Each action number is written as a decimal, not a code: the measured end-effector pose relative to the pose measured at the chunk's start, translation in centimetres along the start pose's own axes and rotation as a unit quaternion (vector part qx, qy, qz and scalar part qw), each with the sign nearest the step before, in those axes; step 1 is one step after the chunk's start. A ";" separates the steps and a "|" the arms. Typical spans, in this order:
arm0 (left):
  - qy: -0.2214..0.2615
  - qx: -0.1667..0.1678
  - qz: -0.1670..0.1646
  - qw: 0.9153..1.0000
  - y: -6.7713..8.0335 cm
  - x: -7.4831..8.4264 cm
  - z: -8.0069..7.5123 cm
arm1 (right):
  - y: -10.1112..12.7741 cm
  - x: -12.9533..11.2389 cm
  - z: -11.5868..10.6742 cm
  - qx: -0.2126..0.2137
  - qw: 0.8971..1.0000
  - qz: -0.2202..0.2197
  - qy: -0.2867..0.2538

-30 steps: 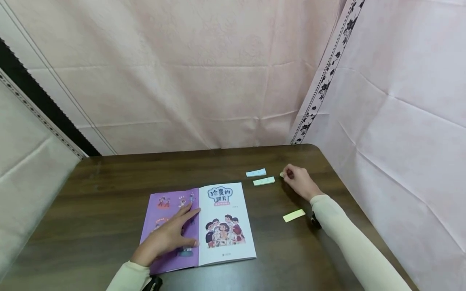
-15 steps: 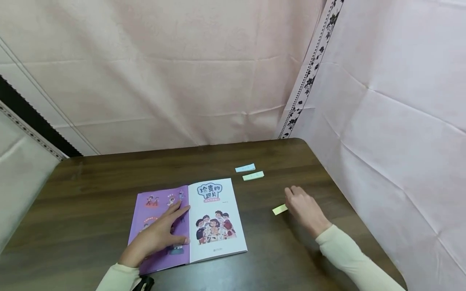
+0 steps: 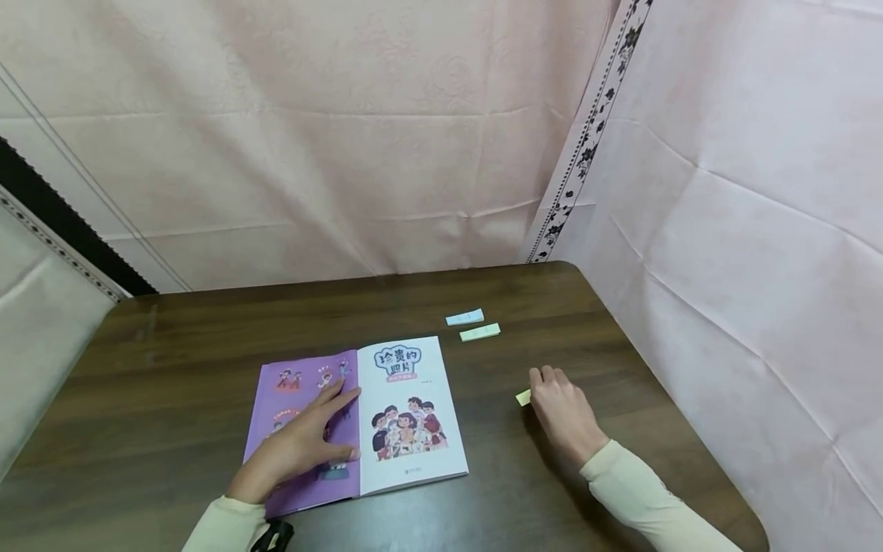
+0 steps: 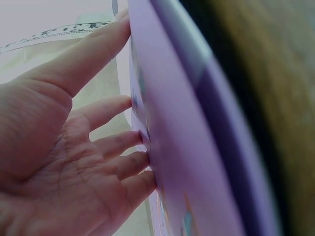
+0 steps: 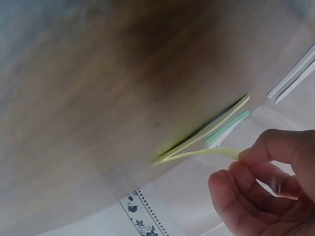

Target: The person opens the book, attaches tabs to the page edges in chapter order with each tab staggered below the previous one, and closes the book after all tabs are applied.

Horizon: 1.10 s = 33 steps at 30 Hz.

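Observation:
An open book lies on the table, its purple left page [image 3: 303, 494] on one side and a white title page [image 3: 414, 418] with a cartoon group on the other. My left hand [image 3: 300, 448] rests on the purple page, fingers spread and fingertips touching it; the left wrist view shows the relaxed palm [image 4: 74, 167]. To the right of the book, my right hand [image 3: 566, 414] is over a yellow sticky-note pad [image 3: 523, 398], mostly covering it. In the right wrist view, thumb and finger pinch the top yellow sheet [image 5: 216, 151], lifted at one end and joined to the pad at the other.
A blue sticky-note pad [image 3: 464, 317] and a light green one [image 3: 479, 332] lie beyond the book's upper right corner. The dark wooden table [image 3: 207, 330] ends at pale cloth hangings [image 3: 331, 176] behind and to the right.
My right hand has come from beside the green pad at the back down to the yellow pad, then shifted left over it. The left hand stays on the purple page. The head view has shifted slightly.

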<state>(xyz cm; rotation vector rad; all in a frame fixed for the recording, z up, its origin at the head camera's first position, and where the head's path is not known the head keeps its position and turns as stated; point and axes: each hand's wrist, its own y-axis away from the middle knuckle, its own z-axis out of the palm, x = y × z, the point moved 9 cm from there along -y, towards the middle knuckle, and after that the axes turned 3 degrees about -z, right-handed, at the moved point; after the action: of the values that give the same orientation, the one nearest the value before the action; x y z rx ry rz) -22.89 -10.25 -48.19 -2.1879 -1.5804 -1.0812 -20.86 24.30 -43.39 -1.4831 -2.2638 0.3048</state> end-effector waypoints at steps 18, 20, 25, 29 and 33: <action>0.000 0.004 0.003 1.000 0.2 0.0 -0.2 | -1.0 0.8 2.2 -0.096 0.980 0.035 -0.172; 0.000 0.005 0.003 1.000 0.2 0.0 -0.2 | -1.2 0.9 2.3 -0.102 0.977 0.036 -0.182; 0.000 0.008 0.014 1.000 0.4 0.0 -0.3 | -1.2 0.5 2.2 -0.122 0.974 0.024 -0.191; -0.001 0.007 0.015 1.000 0.4 0.0 -0.2 | -0.4 -1.2 1.1 -0.111 0.986 -0.031 -0.124; 0.003 0.005 0.015 1.000 0.1 0.3 0.0 | 0.7 -2.6 0.2 -0.091 0.991 -0.085 -0.050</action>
<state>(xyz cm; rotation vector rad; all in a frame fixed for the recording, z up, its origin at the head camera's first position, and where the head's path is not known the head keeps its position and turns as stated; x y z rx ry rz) -22.71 -10.04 -47.97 -2.1927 -1.5416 -1.0679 -19.44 22.23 -44.42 -1.3753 -2.5384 0.1273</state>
